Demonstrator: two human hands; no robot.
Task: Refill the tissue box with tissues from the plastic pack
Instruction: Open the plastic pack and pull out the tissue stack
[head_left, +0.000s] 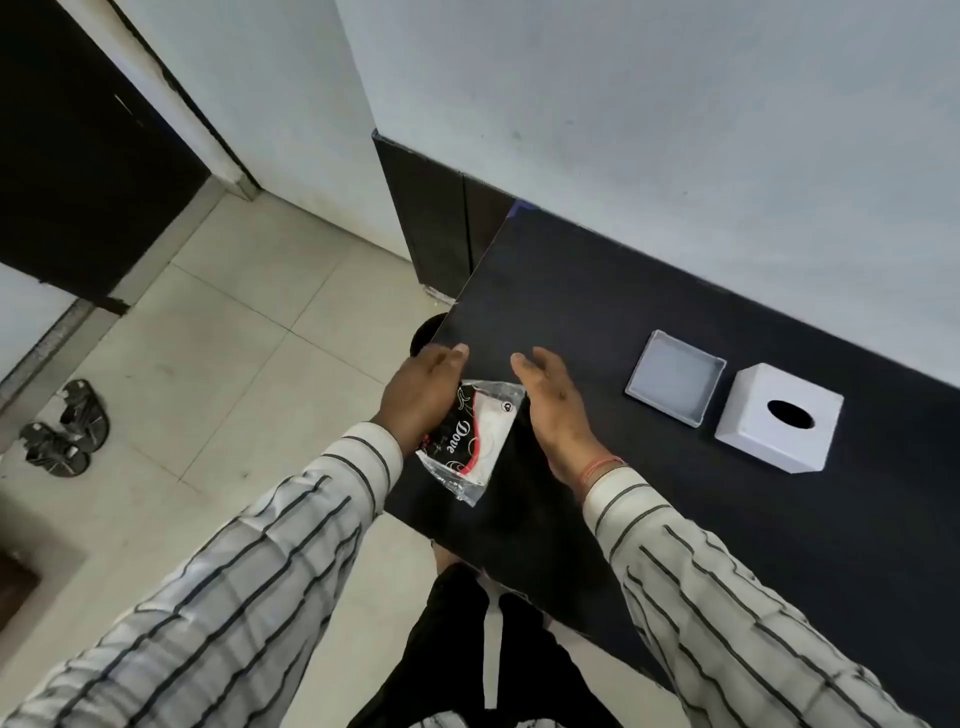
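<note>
A black, red and white plastic tissue pack (470, 441) lies on the black table (675, 519) near its left edge. My left hand (423, 392) rests against the pack's left side, fingers extended. My right hand (556, 410) is flat along the pack's right side, fingers straight. Neither hand clearly wraps around the pack. To the right, the white tissue box cover (779, 418) stands with its oval slot facing up. Its shallow white base tray (675, 378) lies beside it, open side up and with nothing in it.
The table's left edge runs close by my left hand, with tiled floor (234, 338) below. A dark round bin (428, 332) peeks out under the table edge. Sandals (65, 426) lie on the floor at far left. A white wall backs the table.
</note>
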